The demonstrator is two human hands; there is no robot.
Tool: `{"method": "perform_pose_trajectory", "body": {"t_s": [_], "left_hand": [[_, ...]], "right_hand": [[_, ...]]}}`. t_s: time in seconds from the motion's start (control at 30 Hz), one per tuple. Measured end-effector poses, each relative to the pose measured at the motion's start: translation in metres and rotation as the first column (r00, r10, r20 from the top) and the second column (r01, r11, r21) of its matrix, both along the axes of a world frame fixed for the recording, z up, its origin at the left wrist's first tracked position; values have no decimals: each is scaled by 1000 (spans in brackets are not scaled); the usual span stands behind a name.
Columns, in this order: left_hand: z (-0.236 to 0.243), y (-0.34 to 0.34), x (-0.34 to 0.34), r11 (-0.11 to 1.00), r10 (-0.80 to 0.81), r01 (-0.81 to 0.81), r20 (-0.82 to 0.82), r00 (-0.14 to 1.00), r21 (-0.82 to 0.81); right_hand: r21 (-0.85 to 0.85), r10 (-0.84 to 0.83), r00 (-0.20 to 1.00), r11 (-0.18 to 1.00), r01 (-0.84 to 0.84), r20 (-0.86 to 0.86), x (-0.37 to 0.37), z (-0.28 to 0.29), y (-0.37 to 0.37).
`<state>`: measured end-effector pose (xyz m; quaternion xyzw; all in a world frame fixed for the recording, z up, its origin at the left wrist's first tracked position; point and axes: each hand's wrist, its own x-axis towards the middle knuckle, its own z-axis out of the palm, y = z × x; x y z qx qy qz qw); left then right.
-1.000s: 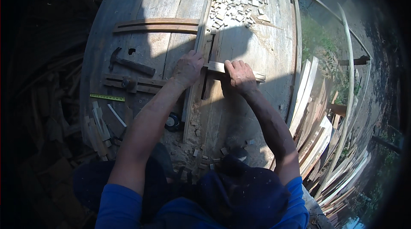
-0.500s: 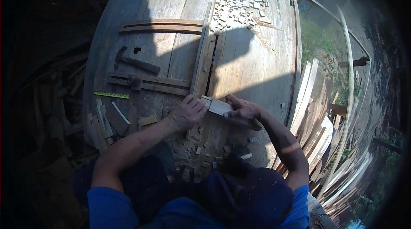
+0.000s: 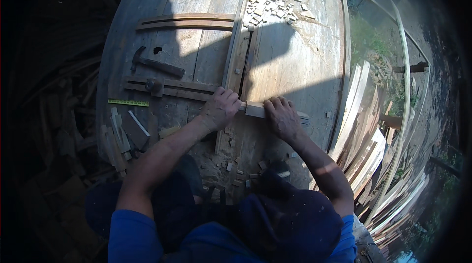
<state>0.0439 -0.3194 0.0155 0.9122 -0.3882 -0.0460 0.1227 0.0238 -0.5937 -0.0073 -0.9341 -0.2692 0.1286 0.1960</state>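
A pale wooden block [image 3: 254,110] lies almost crosswise on the bench, at the near end of a long wooden rail [image 3: 237,64]. From above, my right hand [image 3: 282,117] grips this block, its fingers curled over the far edge. The block's right end sticks out past that hand. My left hand [image 3: 222,107] is closed at the block's left end, beside the rail. A small light bit of wood [image 3: 242,106] shows between its fingertips and the block; the rest of what it pinches is hidden.
On the left lie a hammer [image 3: 158,65], a slotted wooden frame [image 3: 184,93] and a yellow measuring strip [image 3: 128,102]. Many small wood pieces [image 3: 275,5] are heaped at the far end. Offcuts [image 3: 118,135] sit at the left edge; long boards [image 3: 364,150] lean along the right.
The block has turned from a slant to nearly level. My right hand has shifted from its right side to over its top. My left hand has moved slightly up and right.
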Motion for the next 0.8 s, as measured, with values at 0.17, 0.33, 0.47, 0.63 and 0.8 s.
{"method": "perform_pose_trajectory", "body": {"t_s": [0.17,0.33,0.47,0.63,0.8], "left_hand": [[3,-9,6,976,120,-113,27,992,-185],[2,20,18,925,242,-224,21,970,-308],[-11,48,18,910,318,-287,58,946,-300],[-32,64,15,900,388,-361,70,919,-246],[-45,79,13,869,449,-437,-3,894,-232]], "right_hand": [[-5,46,964,999,-46,263,12,-8,-6],[-21,48,931,999,-43,361,42,-28,-12],[-145,63,977,989,-33,205,67,-11,5],[-42,16,945,999,-3,328,78,-18,3],[11,6,911,1000,-12,412,89,-28,0]]}}
